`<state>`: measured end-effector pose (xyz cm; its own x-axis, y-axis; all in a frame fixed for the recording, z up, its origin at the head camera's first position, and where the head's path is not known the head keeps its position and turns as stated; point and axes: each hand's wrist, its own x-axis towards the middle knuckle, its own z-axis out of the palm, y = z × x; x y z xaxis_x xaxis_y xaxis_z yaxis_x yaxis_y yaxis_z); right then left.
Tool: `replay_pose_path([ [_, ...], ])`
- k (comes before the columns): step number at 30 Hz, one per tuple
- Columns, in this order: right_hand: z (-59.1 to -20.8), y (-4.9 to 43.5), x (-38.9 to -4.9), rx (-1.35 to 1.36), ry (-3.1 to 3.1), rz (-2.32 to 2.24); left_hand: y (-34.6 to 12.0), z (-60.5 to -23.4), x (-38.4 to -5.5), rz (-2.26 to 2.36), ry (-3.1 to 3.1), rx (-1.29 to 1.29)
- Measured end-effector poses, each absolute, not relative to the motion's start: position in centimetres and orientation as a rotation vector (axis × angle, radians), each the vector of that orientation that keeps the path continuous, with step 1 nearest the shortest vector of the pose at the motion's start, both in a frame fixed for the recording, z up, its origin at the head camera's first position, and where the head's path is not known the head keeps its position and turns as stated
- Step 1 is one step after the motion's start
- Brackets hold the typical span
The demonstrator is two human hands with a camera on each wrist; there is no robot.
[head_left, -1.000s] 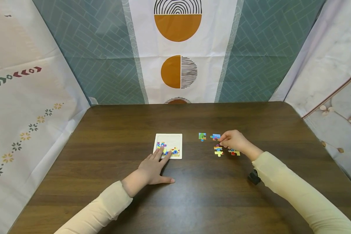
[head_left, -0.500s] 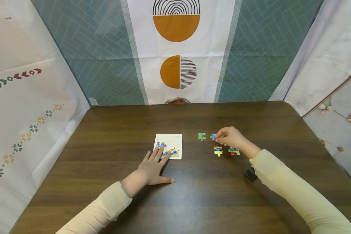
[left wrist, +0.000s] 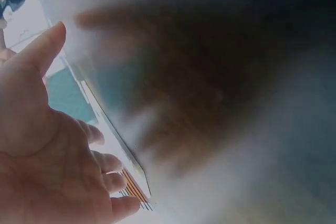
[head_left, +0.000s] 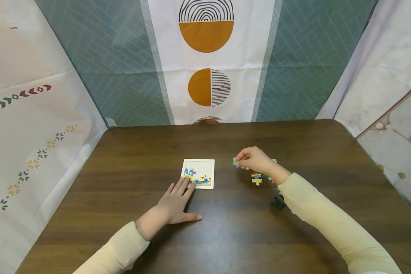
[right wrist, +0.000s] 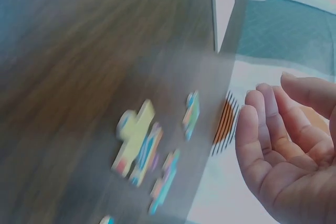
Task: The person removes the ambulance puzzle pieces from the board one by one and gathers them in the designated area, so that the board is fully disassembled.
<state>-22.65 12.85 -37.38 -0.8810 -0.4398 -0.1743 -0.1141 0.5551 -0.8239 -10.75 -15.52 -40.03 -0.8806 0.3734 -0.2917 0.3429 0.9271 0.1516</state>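
My left hand (head_left: 174, 203) lies with fingers spread, its fingertips over the lower left edge of a white square puzzle board (head_left: 204, 165). Assembled pieces with a vehicle picture (head_left: 203, 179) fill the board's lower part. To the right, my right hand (head_left: 257, 160) hovers with thumb and fingertips at a green and blue jigsaw piece (head_left: 234, 161). The right wrist view shows that hand (right wrist: 294, 150) loosely curled, nothing between thumb and fingers, and the green piece (right wrist: 193, 115) lying apart from it. A yellow jigsaw piece (head_left: 257, 181) lies below the hand, which partly hides other pieces.
Several jigsaw pieces lie on the brown wooden table (head_left: 150, 148), one of them a blue piece (head_left: 274, 160) behind the right wrist. A small black device (head_left: 278, 202) hangs under the right sleeve. Patterned cloths (head_left: 130, 76) stand behind and beside the table.
My right hand has moved left, from beside the blue piece over to the green and blue piece. The left hand has slid slightly down the board, uncovering more of its picture.
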Motion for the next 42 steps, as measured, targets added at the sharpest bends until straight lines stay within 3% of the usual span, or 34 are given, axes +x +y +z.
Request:
replay_pose_path([
  [25,-38.3,1.2,-22.2,-0.672,2.528,-1.061,-15.6,-40.1,-10.3,0.131,2.745,0.510],
  [42,-40.1,-1.7,-22.4,-0.454,2.475,-1.171,-15.5,-39.8,-10.4,0.147,2.722,0.477],
])
